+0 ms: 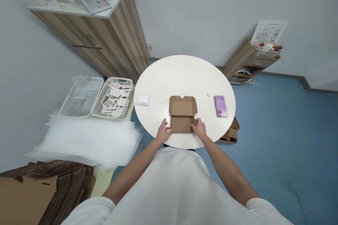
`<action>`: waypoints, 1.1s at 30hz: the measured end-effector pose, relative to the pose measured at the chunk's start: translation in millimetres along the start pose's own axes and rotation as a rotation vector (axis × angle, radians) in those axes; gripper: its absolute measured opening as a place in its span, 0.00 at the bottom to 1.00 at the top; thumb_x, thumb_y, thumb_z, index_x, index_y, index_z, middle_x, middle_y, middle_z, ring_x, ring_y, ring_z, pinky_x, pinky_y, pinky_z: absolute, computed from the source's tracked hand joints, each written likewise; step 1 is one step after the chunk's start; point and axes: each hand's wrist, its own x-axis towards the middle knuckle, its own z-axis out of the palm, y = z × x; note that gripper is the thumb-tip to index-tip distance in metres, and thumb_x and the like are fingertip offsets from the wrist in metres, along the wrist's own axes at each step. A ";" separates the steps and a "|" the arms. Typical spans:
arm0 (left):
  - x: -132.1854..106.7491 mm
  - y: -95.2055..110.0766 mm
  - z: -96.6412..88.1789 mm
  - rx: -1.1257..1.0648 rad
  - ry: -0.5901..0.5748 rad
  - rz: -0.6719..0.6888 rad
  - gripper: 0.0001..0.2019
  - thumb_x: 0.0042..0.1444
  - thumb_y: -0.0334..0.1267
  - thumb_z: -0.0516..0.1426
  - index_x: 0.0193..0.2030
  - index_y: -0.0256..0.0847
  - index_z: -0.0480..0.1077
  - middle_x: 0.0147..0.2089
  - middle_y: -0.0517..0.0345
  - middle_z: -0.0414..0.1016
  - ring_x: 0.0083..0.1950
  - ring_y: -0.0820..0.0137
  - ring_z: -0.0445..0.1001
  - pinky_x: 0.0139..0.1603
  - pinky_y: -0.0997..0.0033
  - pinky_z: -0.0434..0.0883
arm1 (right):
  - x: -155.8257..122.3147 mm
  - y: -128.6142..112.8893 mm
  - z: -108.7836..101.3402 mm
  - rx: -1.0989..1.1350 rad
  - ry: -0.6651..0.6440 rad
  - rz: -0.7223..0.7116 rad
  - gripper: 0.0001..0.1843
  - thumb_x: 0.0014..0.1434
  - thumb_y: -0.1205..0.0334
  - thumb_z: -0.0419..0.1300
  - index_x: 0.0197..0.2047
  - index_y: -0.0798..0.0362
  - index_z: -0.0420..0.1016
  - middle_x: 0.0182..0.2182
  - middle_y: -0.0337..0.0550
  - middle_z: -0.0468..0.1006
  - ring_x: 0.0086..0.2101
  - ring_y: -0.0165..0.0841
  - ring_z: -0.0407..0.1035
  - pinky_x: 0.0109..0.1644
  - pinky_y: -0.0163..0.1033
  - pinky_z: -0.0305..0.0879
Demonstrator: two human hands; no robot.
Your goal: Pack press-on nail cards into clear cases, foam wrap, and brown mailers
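Observation:
A small brown cardboard box stands with its lid raised on the near half of the round white table. Its inside is bare. My left hand is at the box's near left corner, fingers apart and the thumb close to the wall. On the other side, my right hand pinches the right wall, thumb on the inner side. To the left lies a folded white packet. A purple item, blurred by pixels, lies to the right, with a tiny dark object near it.
Left of the table are a basket of printed cards, a clear-plastic-filled basket, stacked translucent sheets and flat cardboard. A carton sits on the floor at right. Wooden cabinets stand behind.

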 end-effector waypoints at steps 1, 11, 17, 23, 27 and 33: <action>-2.2 -3.3 4.0 -0.024 0.019 -0.030 0.33 0.47 0.39 0.58 0.59 0.37 0.51 0.53 0.43 0.63 0.41 0.68 0.72 0.41 0.67 0.68 | 0.6 1.4 1.0 -0.004 0.002 -0.001 0.12 0.46 0.64 0.51 0.38 0.51 0.62 0.25 0.39 0.72 0.28 0.34 0.67 0.29 0.36 0.58; -1.5 13.5 19.4 -0.071 0.125 -0.060 0.17 0.49 0.36 0.55 0.47 0.38 0.66 0.45 0.50 0.72 0.43 0.68 0.72 0.45 0.66 0.68 | 8.0 7.9 -3.8 0.113 -0.020 -0.026 0.16 0.50 0.57 0.50 0.43 0.52 0.61 0.26 0.40 0.71 0.31 0.36 0.67 0.33 0.38 0.60; -5.9 16.4 28.3 -0.198 0.168 -0.127 0.21 0.48 0.38 0.56 0.50 0.37 0.64 0.50 0.47 0.69 0.49 0.65 0.68 0.47 0.65 0.65 | -7.8 18.5 -15.5 0.449 -0.159 0.064 0.25 0.50 0.46 0.51 0.48 0.51 0.59 0.38 0.43 0.70 0.25 0.30 0.68 0.29 0.37 0.64; 8.1 25.9 41.3 -0.359 0.110 -0.098 0.25 0.46 0.29 0.53 0.54 0.40 0.62 0.54 0.52 0.67 0.53 0.64 0.65 0.52 0.64 0.62 | 0.6 22.5 -15.4 0.802 -0.186 0.082 0.25 0.48 0.48 0.54 0.47 0.50 0.60 0.42 0.44 0.66 0.26 0.27 0.67 0.31 0.37 0.69; 17.1 36.4 44.7 -0.359 0.105 -0.082 0.27 0.44 0.27 0.52 0.55 0.40 0.61 0.56 0.52 0.64 0.56 0.63 0.62 0.54 0.62 0.60 | 12.2 23.7 -15.4 0.859 -0.151 0.082 0.26 0.48 0.47 0.54 0.48 0.50 0.60 0.43 0.44 0.65 0.28 0.27 0.67 0.34 0.38 0.70; 12.8 35.4 45.7 -0.308 0.091 -0.124 0.29 0.45 0.28 0.52 0.58 0.40 0.56 0.59 0.50 0.58 0.58 0.61 0.59 0.55 0.59 0.60 | 11.9 29.6 -14.5 0.722 -0.114 0.039 0.27 0.50 0.47 0.52 0.50 0.51 0.59 0.43 0.45 0.65 0.27 0.27 0.64 0.35 0.40 0.66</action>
